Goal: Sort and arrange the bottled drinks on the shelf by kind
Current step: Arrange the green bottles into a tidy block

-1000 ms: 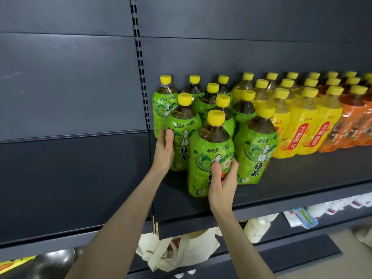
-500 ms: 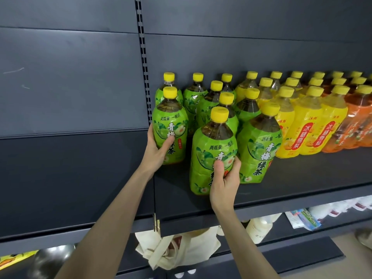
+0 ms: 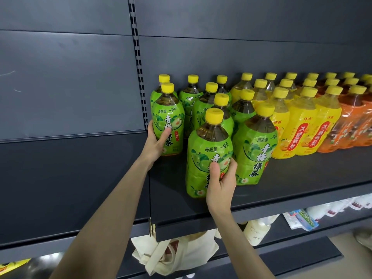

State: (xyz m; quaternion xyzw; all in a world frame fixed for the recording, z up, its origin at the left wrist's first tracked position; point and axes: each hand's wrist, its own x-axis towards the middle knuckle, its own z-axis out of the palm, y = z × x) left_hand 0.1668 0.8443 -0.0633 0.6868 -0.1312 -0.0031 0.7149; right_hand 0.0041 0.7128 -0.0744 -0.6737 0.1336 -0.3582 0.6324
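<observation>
While the left grip (image 3: pixel 156 143) grasps the leftmost green bottle (image 3: pixel 168 119) at the left end of the shelf (image 3: pixel 302 178) and the right grip (image 3: pixel 220 186) grasps the front green bottle (image 3: pixel 209 150), nearest the edge, I think a hasty push could tip it onto its neighbour (image 3: pixel 254 150) or off the shelf.

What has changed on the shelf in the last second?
The left hand moved its green bottle leftward to the left end of the shelf, in front of the back corner bottle, and still grips it. The right hand keeps holding the front bottle in the same spot. The yellow bottles and orange bottles stayed put.
</observation>
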